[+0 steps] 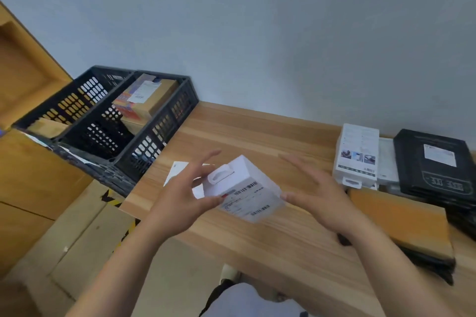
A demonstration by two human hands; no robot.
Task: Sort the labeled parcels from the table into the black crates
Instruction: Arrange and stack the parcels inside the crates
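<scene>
The print on the label of the small white cardboard box (pixel 242 189) is too blurred to read, and the box hides most of a flat white card (pixel 177 170) lying on the wooden table (pixel 257 131). The stack of black plastic mailer bags (pixel 438 162) is cut off at the right edge. Only a corner of the left black slatted crate's (pixel 64 103) contents shows.

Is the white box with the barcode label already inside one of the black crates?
No, the white box is between the left hand and right hand over the table, apart from the black crates.
</scene>
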